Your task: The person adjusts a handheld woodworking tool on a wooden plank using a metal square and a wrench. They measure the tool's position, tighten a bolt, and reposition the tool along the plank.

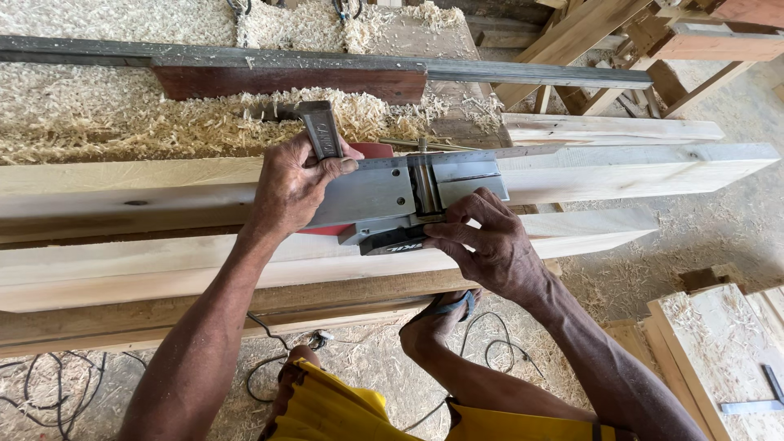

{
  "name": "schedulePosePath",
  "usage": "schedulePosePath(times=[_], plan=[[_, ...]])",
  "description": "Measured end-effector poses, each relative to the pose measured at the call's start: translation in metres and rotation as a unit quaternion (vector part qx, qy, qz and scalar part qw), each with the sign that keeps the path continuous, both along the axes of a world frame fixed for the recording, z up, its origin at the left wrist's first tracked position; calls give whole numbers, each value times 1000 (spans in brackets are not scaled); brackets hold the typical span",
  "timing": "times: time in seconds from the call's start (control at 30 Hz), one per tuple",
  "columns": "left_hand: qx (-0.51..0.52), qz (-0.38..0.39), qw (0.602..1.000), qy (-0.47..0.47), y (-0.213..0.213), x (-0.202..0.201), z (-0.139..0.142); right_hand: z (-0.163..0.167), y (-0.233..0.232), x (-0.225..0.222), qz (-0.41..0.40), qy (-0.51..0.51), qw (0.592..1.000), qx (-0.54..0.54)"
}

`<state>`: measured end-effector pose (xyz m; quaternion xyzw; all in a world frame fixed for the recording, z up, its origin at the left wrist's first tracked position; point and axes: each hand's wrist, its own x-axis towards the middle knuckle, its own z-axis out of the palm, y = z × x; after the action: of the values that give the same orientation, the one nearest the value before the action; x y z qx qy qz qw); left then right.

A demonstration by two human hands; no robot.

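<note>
resting upturned on planks [163, 269], electric planer [392, 196] clamped between left grip [290, 184] and right grip [490, 245]

Floor [719, 220]: grey, dusty, strewn with wood shavings.
Shavings [106, 122]: a thick pale heap behind the long planks.
Steel bar [531, 75]: long and dark, lying across the heap.
Cables [49, 384]: black, looped on the floor at lower left.
Board stack [710, 343]: pale boards at lower right.
Frames [621, 49]: timber pieces at upper right.
Light: even daylight.
</note>
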<state>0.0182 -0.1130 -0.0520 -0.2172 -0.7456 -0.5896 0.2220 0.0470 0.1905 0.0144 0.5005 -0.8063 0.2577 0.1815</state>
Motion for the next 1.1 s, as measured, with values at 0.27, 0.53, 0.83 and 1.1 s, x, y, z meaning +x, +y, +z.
schedulePosePath(times=[0.27,0.53,0.83,1.1], plan=[[16,-12,1000,11,0,1,0,-1,-1,-1,10,9,1000,-18],[11,-10,1000,10,2,4,4,-2,-2,0,-7,14,1000,13],[3,5,1000,4,3,4,4,-2,-2,1,-10,32,999,29],[14,-10,1000,17,2,0,-1,-3,-2,-1,-4,29,999,14]])
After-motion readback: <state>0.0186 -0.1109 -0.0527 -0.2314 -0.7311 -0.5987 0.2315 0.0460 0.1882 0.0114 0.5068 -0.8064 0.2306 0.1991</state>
